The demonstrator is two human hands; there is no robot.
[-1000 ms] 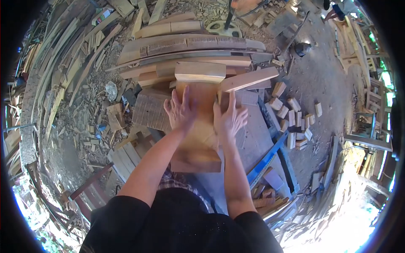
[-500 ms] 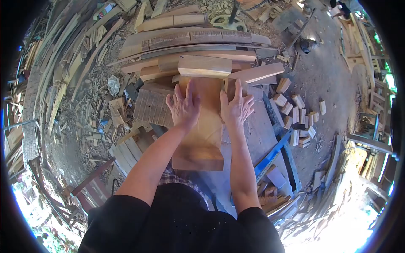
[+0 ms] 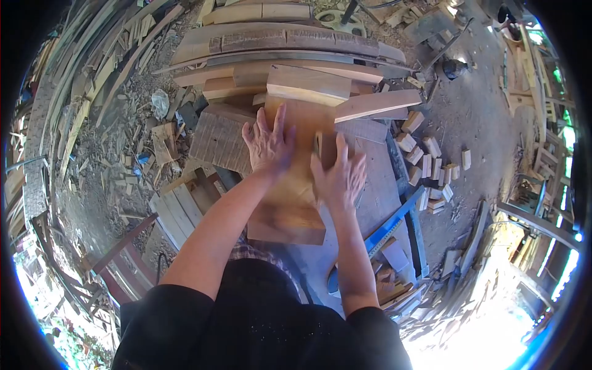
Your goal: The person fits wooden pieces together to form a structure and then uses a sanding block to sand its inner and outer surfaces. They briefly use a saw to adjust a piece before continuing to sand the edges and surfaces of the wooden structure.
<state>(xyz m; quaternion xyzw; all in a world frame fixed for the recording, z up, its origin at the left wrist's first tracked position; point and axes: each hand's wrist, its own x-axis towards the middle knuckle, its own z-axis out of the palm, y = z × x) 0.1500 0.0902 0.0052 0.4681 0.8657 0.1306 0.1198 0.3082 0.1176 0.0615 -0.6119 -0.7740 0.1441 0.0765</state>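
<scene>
A broad piece of reddish-brown wood (image 3: 293,188) lies lengthwise before me, with a thick near end facing my body. My left hand (image 3: 269,148) rests on its left side, fingers spread and stretched out, slightly blurred. On the right side my right hand (image 3: 340,176) grips a small wooden block (image 3: 327,148), thumb on the left and fingers on the right. The block stands against the broad piece's right side. A pale wooden block (image 3: 308,84) lies across the far end.
Stacked planks (image 3: 283,42) lie beyond the work. A loose board (image 3: 377,105) sits at right, and small wood offcuts (image 3: 431,161) lie on the ground. A blue metal bar (image 3: 391,228) runs along the right. Scrap wood and a plastic bag (image 3: 160,103) lie left.
My right hand has moved nearer to me and slightly left, and the small wooden block has come with it. My left hand stays spread on the wood. The view has shifted slightly.
</scene>
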